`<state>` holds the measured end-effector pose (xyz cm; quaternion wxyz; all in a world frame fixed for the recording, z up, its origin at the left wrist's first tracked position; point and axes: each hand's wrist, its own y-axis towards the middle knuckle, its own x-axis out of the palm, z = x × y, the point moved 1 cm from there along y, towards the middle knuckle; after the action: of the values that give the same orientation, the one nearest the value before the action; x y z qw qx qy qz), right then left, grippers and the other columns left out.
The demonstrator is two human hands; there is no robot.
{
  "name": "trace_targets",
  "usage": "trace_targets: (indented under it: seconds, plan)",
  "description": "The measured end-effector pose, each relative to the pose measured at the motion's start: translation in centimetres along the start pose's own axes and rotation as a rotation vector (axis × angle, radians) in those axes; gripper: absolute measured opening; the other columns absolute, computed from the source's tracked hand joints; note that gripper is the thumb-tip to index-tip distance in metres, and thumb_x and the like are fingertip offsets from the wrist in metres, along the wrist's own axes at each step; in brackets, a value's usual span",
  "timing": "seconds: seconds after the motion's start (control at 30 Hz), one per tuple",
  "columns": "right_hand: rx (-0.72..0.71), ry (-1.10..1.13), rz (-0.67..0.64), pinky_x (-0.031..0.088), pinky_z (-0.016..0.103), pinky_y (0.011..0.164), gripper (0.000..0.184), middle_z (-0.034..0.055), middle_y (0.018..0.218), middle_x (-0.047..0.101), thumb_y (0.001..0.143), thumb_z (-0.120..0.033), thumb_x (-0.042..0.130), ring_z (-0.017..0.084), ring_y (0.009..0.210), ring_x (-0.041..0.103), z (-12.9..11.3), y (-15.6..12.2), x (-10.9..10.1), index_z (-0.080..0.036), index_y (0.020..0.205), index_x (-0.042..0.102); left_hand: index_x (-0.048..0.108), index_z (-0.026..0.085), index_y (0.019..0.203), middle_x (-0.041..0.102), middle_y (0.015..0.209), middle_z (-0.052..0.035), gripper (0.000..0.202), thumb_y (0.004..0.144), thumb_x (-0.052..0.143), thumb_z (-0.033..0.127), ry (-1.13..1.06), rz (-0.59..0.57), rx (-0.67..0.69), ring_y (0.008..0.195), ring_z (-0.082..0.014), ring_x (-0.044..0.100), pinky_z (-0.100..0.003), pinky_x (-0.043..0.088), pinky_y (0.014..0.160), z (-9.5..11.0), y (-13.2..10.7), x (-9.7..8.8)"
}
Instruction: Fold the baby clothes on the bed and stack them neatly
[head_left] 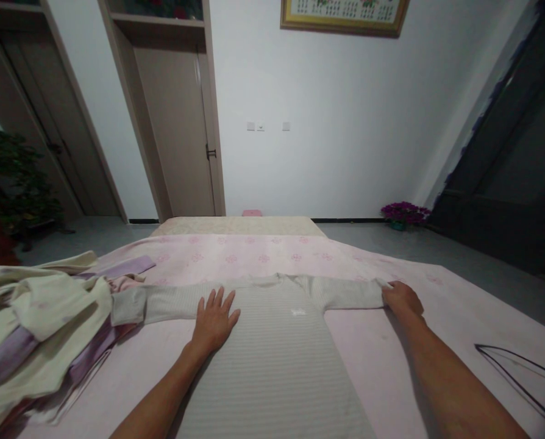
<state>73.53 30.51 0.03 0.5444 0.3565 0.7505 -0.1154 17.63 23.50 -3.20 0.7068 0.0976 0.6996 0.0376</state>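
Note:
A pale grey ribbed long-sleeved top (277,360) lies spread flat on the pink flowered bedsheet (263,253), both sleeves stretched out sideways. My left hand (214,320) rests flat on the top near its left shoulder, fingers spread. At the cuff end of the right sleeve (352,294), my right hand (403,300) has its fingers curled round the cuff.
A heap of cream and purple clothes (35,329) lies at the left of the bed. Beyond the bed stand wooden doors (176,134), a white wall, a leafy plant (11,183) at left and a pot of purple flowers (404,213) at right. A dark line marks the sheet (519,372) at right.

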Motion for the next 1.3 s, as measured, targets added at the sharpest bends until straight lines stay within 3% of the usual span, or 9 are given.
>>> trace_targets:
  seconds: [0.13,0.23,0.33,0.47,0.63,0.7,0.8,1.03,1.3]
  plan:
    - [0.053,0.035,0.023,0.048,0.04,0.075,0.045,0.0171,0.12,0.063,0.086,-0.038,0.051,0.032,0.101,0.063,1.1,1.0,-1.2,-0.025,0.127,0.066,0.038,0.028,0.152,0.031,0.16,-0.0128,0.059,0.098,0.035,0.053,0.001,0.002,0.0,0.147,-0.0349,0.027,-0.058,0.02,0.115,-0.1,0.0,0.1]
    - [0.054,-0.005,-0.041,0.049,0.042,0.077,0.049,0.0202,0.119,0.063,0.082,-0.032,0.054,0.034,0.103,0.063,2.3,0.3,-1.5,-0.019,0.129,0.065,0.038,0.028,0.152,0.032,0.16,-0.0129,0.059,0.098,0.034,0.053,-0.007,0.008,0.001,0.147,-0.0352,0.028,-0.058,0.019,0.114,-0.1,0.0,0.1]
    - [-0.02,-0.126,0.027,0.045,0.049,0.09,0.048,0.0239,0.123,0.06,0.085,-0.026,0.048,0.037,0.112,0.058,1.8,-1.4,-1.3,-0.013,0.13,0.063,0.038,0.028,0.152,0.033,0.16,-0.013,0.059,0.098,0.034,0.052,-0.017,0.01,0.003,0.147,-0.0357,0.027,-0.059,0.019,0.114,-0.1,0.0,0.2]
    - [-0.34,-0.125,0.066,0.031,0.043,0.111,0.048,0.0164,0.14,0.055,0.094,-0.025,0.036,0.029,0.13,0.048,-3.5,-5.4,0.2,-0.014,0.136,0.057,0.037,0.027,0.152,0.031,0.16,-0.0131,0.059,0.099,0.034,0.052,-0.015,0.01,0.003,0.147,-0.0358,0.026,-0.059,0.019,0.114,0.0,0.0,0.2]
    - [-0.875,-0.071,-0.279,0.016,0.04,0.121,0.059,0.0107,0.158,0.035,0.101,-0.04,0.025,0.023,0.148,0.025,-11.9,-12.8,3.3,-0.011,0.151,0.039,0.038,0.028,0.152,0.031,0.16,-0.0127,0.059,0.098,0.034,0.053,-0.012,0.011,0.004,0.147,-0.0354,0.027,-0.059,0.02,0.114,0.0,-0.1,0.1]
    - [-0.948,-0.072,-0.391,0.015,0.043,0.121,0.065,0.0104,0.161,0.027,0.101,-0.048,0.021,0.024,0.15,0.02,-13.6,-14.7,4.4,-0.012,0.154,0.031,0.038,0.028,0.152,0.031,0.16,-0.0126,0.059,0.098,0.035,0.053,-0.015,0.012,0.004,0.147,-0.0354,0.027,-0.059,0.02,0.114,-0.1,-0.1,0.1]
    - [-0.927,-0.098,-0.478,0.013,0.046,0.121,0.07,0.0121,0.163,0.022,0.1,-0.053,0.02,0.024,0.151,0.014,-14.4,-14.8,5.2,-0.011,0.156,0.027,0.038,0.028,0.152,0.032,0.16,-0.0128,0.059,0.098,0.034,0.053,-0.011,0.02,0.005,0.146,-0.0354,0.028,-0.059,0.02,0.114,-0.1,0.0,0.2]
    - [-0.79,-0.156,-0.398,0.012,0.047,0.121,0.064,0.0096,0.163,0.022,0.101,-0.05,0.022,0.023,0.151,0.014,-11.3,-10.4,5.3,-0.017,0.156,0.028,0.037,0.028,0.152,0.031,0.16,-0.0133,0.06,0.099,0.033,0.053,-0.003,0.012,0.008,0.147,-0.0358,0.027,-0.059,0.02,0.114,-0.2,0.1,0.4]
    - [-0.529,-0.31,-0.258,0.015,0.051,0.12,0.061,0.0094,0.163,0.024,0.1,-0.044,0.024,0.025,0.15,0.019,-1.0,-4.4,3.7,-0.017,0.154,0.031,0.037,0.028,0.152,0.03,0.16,-0.0131,0.059,0.098,0.034,0.052,-0.015,0.003,0.004,0.147,-0.0359,0.027,-0.059,0.018,0.114,0.0,0.0,0.1]
